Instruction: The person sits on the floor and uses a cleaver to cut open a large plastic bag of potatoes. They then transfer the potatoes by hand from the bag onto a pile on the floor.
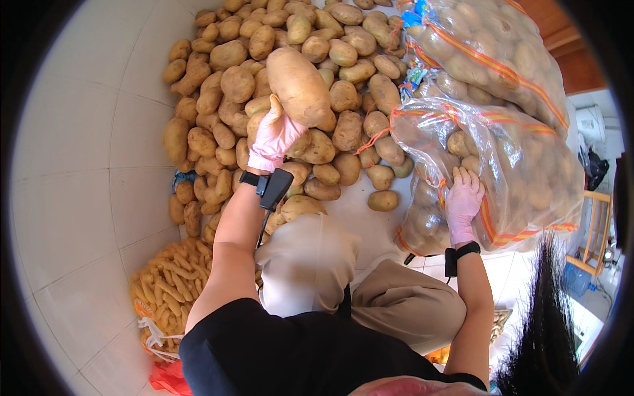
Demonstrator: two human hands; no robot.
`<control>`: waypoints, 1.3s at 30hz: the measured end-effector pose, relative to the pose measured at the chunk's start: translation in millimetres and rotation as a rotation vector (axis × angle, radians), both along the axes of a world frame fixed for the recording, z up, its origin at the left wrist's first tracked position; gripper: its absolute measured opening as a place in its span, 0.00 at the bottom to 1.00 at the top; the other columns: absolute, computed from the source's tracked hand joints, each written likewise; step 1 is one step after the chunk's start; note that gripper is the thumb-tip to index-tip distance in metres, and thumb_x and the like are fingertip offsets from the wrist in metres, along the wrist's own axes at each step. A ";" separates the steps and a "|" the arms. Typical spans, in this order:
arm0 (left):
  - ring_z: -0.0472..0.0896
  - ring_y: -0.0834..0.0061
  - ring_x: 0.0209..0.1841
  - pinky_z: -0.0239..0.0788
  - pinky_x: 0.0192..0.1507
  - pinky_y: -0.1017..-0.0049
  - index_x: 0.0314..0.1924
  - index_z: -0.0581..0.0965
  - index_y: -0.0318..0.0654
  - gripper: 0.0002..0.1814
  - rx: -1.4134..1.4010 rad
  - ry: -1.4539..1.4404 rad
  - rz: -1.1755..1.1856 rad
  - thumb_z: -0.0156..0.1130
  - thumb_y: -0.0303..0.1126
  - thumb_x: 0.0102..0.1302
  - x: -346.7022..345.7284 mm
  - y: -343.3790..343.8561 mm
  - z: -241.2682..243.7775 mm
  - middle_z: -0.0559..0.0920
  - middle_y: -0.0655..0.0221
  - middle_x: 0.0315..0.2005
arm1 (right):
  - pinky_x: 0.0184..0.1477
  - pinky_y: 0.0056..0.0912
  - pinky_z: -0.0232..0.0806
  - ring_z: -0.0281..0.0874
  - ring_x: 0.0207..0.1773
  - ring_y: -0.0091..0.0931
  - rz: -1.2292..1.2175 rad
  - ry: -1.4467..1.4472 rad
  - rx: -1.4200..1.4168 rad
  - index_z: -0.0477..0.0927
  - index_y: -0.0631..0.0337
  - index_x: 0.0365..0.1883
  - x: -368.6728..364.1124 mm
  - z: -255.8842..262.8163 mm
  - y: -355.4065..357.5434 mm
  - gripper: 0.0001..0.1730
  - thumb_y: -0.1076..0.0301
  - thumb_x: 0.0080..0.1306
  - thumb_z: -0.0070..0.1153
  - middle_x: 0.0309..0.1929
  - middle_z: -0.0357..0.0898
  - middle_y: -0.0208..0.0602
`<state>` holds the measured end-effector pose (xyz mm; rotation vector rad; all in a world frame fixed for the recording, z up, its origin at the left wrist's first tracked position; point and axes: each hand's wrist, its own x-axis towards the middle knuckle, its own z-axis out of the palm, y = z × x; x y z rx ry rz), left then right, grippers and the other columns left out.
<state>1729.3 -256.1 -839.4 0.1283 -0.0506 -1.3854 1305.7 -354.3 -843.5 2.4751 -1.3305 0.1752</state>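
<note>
A large, long potato (298, 88) rests in my left hand (275, 136), which wears a pink glove with its thumb along the potato's near side. It is held over a heap of loose potatoes (237, 84) on the floor. Over to the right, my gloved right hand (464, 205) lies at the mouth of a clear plastic bag (525, 163) with red and yellow bands. Its fingertips touch potatoes (463, 146) or the film around them; whether they pinch the film I cannot tell. More potatoes show through the bag's side.
A second full potato bag (488, 49) lies behind the first. White tiled wall (74, 148) borders the heap on the left. Near my left elbow stands a yellow mesh bag (166, 287) of finger-shaped roots. A wooden frame (594, 232) and a blue water bottle (577, 282) are far right.
</note>
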 end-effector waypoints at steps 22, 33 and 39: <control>0.66 0.57 0.62 0.60 0.62 0.50 0.65 0.60 0.45 0.41 0.346 0.059 0.291 0.62 0.60 0.61 80.1 -37.0 20.8 0.67 0.58 0.61 | 0.63 0.42 0.56 0.67 0.61 0.32 0.028 -0.018 0.005 0.78 0.55 0.51 -7.0 -7.5 -1.1 0.22 0.69 0.57 0.51 0.54 0.76 0.31; 0.62 0.59 0.68 0.61 0.64 0.60 0.66 0.59 0.38 0.27 0.329 -0.433 0.767 0.53 0.37 0.73 212.3 -100.3 15.8 0.67 0.60 0.63 | 0.64 0.43 0.55 0.67 0.62 0.32 0.034 -0.020 0.023 0.77 0.56 0.53 -2.7 -4.1 3.4 0.24 0.68 0.56 0.51 0.55 0.75 0.32; 0.76 0.65 0.56 0.68 0.53 0.64 0.59 0.69 0.40 0.19 0.302 -0.777 0.222 0.56 0.34 0.70 112.6 -131.8 39.2 0.77 0.64 0.55 | 0.65 0.43 0.55 0.65 0.64 0.32 -0.055 0.005 0.085 0.76 0.54 0.56 -2.1 1.1 5.4 0.24 0.68 0.58 0.51 0.58 0.73 0.30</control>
